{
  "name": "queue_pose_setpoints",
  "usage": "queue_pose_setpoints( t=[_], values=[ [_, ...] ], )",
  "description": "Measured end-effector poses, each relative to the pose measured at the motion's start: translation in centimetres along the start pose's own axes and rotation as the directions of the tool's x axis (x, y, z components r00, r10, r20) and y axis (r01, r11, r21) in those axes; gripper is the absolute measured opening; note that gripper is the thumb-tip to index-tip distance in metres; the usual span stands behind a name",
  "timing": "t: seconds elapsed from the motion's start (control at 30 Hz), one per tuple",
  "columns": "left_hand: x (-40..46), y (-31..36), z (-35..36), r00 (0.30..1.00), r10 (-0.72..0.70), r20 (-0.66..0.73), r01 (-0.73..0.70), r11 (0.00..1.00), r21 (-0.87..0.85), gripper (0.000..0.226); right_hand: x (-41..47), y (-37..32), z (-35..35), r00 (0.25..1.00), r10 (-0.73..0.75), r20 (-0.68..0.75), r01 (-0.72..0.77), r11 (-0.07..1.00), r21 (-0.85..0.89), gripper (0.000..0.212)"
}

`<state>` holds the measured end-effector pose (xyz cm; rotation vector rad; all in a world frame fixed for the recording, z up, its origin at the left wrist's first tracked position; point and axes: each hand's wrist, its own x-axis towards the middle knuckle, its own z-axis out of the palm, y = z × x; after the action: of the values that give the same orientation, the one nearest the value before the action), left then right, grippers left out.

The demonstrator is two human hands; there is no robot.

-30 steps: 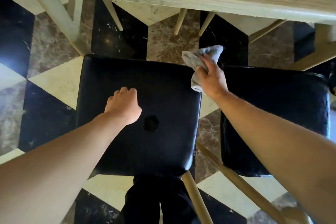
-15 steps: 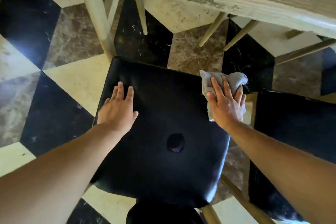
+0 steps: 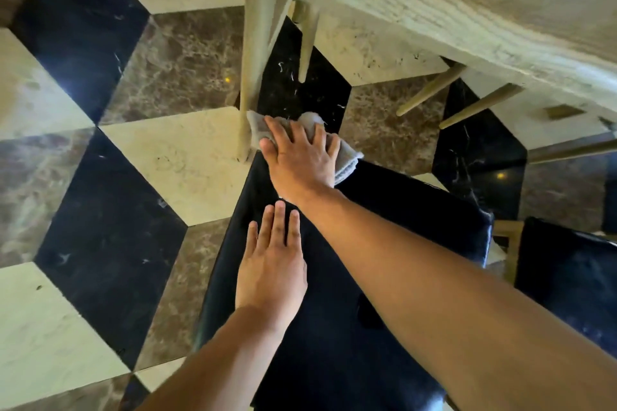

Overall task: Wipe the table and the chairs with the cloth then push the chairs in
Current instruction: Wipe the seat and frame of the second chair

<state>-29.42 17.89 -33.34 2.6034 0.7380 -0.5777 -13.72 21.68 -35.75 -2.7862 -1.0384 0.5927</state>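
A chair with a black padded seat (image 3: 400, 227) stands below me, pulled out from the pale wooden table (image 3: 467, 0). My right hand (image 3: 300, 157) lies flat on a grey cloth (image 3: 347, 160) at the seat's far left corner, pressing the cloth down. My left hand (image 3: 270, 264) rests palm down on the seat's left side, fingers straight and close together, holding nothing. My right forearm crosses the seat from the lower right.
A second black-seated chair (image 3: 567, 270) stands to the right, a wooden rail (image 3: 509, 243) between the two. A table leg (image 3: 255, 70) rises just beyond the cloth. More chair legs (image 3: 430, 90) show under the table. The floor is black, brown and cream marble tiles (image 3: 173, 160).
My right hand has slid the cloth from the seat's far right corner across to its far left corner. My left hand stayed on the seat. The view has swung and tilted.
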Motion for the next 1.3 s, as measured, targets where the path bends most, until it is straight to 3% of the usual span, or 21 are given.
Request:
queue_pose_setpoints(
  t=[0.17,0.47,0.6,0.67,0.83,1.07,1.23,1.3],
  values=[
    [0.2,-0.6,-0.4,1.000,0.005,0.025,-0.004,1.000,-0.031,0.066,-0.2,-4.4,1.0,0.971,-0.233,0.047,0.237,0.960,-0.150,0.048],
    [0.7,-0.5,-1.3,0.999,-0.019,0.051,0.019,1.000,0.006,0.063,-1.9,-0.6,0.6,0.935,-0.355,0.017,0.355,0.928,-0.116,0.051],
    [0.8,-0.5,-1.3,0.997,-0.016,0.079,0.016,1.000,-0.005,0.066,-3.4,4.3,0.0,0.995,-0.067,-0.071,0.069,0.997,0.027,0.058],
    [0.7,-0.7,-1.3,0.997,-0.016,0.080,0.015,1.000,0.009,0.067,-4.5,7.8,-0.4,0.993,0.077,-0.089,-0.071,0.995,0.074,0.059],
    [0.2,-0.8,-1.1,0.997,-0.026,0.079,0.021,0.997,0.070,0.069,-9.5,16.6,-0.9,0.962,0.257,-0.089,-0.251,0.965,0.074,0.056],
    [0.4,0.1,-1.8,0.989,-0.015,0.149,-0.002,0.993,0.115,0.073,-14.0,21.9,-1.2,0.821,0.566,-0.079,-0.538,0.812,0.228,0.060],
    [-0.4,-0.5,-3.1,0.982,0.014,0.186,-0.032,0.995,0.092,0.074,-16.1,20.1,-0.4,0.641,0.767,-0.008,-0.717,0.603,0.351,0.064],
    [-0.8,-0.9,-4.1,0.983,-0.028,0.179,0.019,0.998,0.052,0.073,-17.0,19.4,-0.2,0.566,0.824,0.040,-0.764,0.506,0.400,0.065]
  ],
)
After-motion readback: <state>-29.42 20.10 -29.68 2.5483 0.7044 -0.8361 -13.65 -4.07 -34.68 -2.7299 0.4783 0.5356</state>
